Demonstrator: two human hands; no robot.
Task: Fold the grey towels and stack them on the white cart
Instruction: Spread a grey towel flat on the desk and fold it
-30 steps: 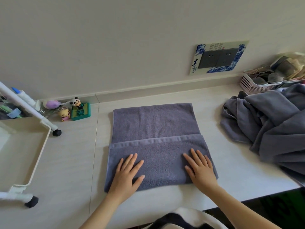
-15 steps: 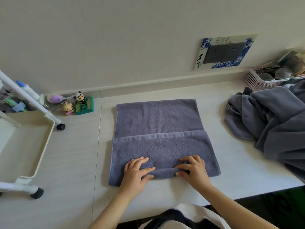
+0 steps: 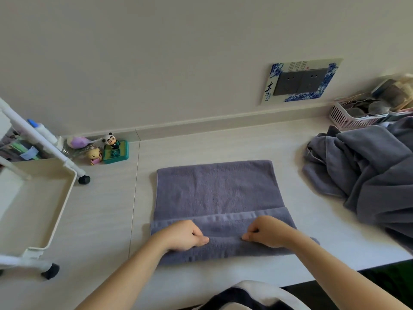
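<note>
1. The left hand (image 3: 185, 237) and the right hand (image 3: 267, 232) sit side by side on the near part of the grey towel (image 3: 219, 198), knuckles up. Each has its fingers curled in and its thumb pressed against them, pinching up the cloth of the folded near layer, and a low ridge of fabric runs between the two thumbs.

2. That towel lies flat on the pale table (image 3: 107, 209), straight ahead of the person. Its near edge is already turned over the rest, leaving a hemmed band across the width, while the far half lies in a single layer. It looks partway folded, with at least one more fold still to make.

3. To the right, well apart from the hands, is a heap of unfolded grey towels (image 3: 368, 173) (how many, the rumpled pile does not reveal). By my reading, most of the folding is still ahead.

4. To the left stands the white cart (image 3: 51, 220). The tray that shows holds no towel, so no stacking has begun as far as this view shows.

5. Writing: the blue-and-white frame (image 3: 299, 80) around the dark wall sockets carries a large black brush character at its lower left and fine print along its top edge, too small to read. No brand shows on the towels or the cart.

6. Further out are a panda figurine (image 3: 111, 140) on a green base by the wall, and a pink basket (image 3: 350, 118) of oddments at far right.
</note>
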